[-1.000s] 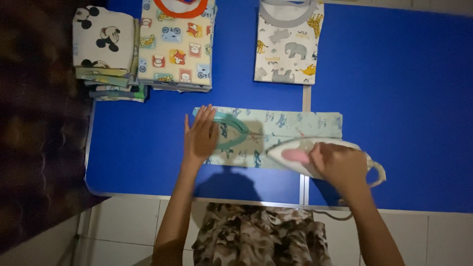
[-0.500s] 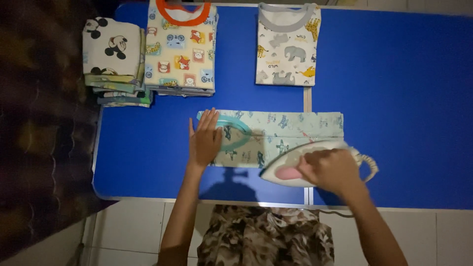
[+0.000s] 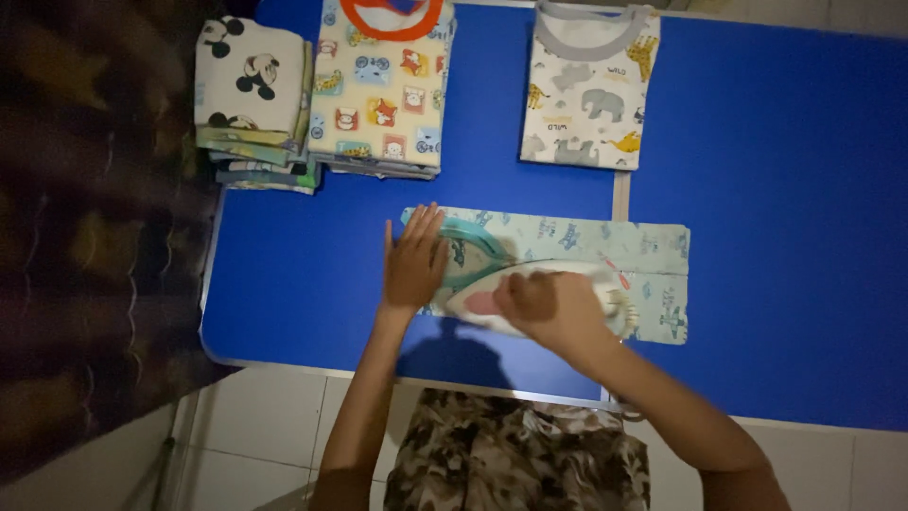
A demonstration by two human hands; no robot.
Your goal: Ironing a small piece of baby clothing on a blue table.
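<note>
Ironing step: your right hand [image 3: 549, 308] grips the iron [image 3: 530, 298] on the folded shirt [image 3: 567, 270] mid-counter [image 3: 776, 237]; left hand [image 3: 413, 260] lies flat, fingers spread, pinning the collar. Next stroke needs the cloth kept taut.

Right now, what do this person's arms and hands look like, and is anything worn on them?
Both arms are bare from hand to upper forearm: no sleeves, gloves, watch or bracelets show. The left hand and right hand carry no rings that the dim light reveals. Below them, the person wears a garment in a brown-and-cream mottled print.
</note>
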